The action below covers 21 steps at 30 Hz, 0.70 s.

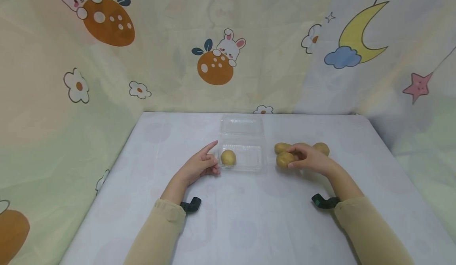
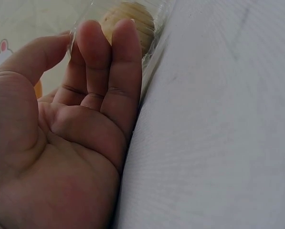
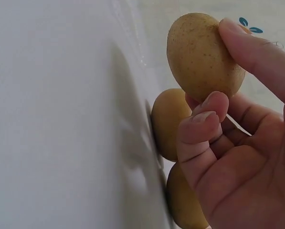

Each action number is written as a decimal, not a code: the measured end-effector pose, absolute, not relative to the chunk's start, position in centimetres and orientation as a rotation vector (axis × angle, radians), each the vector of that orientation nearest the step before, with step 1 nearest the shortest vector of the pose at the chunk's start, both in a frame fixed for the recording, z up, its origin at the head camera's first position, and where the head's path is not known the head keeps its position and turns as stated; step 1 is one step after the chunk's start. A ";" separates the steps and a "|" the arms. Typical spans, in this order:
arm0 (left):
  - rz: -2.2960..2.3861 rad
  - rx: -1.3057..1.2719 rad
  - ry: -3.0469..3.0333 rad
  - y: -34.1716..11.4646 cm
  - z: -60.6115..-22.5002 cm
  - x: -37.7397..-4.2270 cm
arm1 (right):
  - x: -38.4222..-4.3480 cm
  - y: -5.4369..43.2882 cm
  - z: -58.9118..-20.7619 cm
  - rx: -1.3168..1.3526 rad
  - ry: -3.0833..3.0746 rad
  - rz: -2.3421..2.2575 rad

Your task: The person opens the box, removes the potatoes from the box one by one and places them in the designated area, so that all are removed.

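Observation:
My right hand [image 1: 309, 159] pinches a yellow-brown potato [image 3: 199, 55] between thumb and fingers, and the right wrist view shows it raised above the table. Other potatoes lie around this hand: one [image 1: 282, 147] just behind the held one, another [image 1: 322, 149] beyond the knuckles, with more partly hidden by the fingers. A clear plastic clamshell box [image 1: 249, 159] stands mid-table, lid [image 1: 242, 124] folded back, with one potato [image 1: 228, 157] at the left of its base. My left hand [image 1: 199, 163] is right at the box's left edge, index finger extended, the other fingers loosely bent.
A white cloth covers the table [image 1: 242, 221]. Behind it hangs a printed curtain [image 1: 278, 75] with bunnies, flowers and a moon. Both wrists wear a small dark camera mount, one at the left wrist [image 1: 191, 204] and one at the right wrist [image 1: 325, 201].

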<state>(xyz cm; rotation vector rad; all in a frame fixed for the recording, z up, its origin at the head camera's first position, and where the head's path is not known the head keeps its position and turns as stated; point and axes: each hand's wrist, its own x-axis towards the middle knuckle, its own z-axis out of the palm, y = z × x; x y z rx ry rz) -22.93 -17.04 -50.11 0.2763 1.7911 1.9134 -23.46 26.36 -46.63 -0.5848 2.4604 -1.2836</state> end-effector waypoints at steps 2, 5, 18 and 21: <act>1.917 0.276 1.786 -17.0 -50.1 -22.9 | -23.2 26.6 -46.9 -0.598 2.466 -1.299; 1.921 0.280 1.779 -17.1 -50.2 -22.9 | -22.9 26.8 -47.2 -0.580 2.492 -1.266; 1.912 0.289 1.791 -17.1 -50.1 -22.9 | -22.5 26.7 -48.4 -0.409 2.594 -1.150; 1.915 0.285 1.786 -17.1 -50.1 -22.8 | -22.5 26.6 -48.5 -0.392 2.616 -1.130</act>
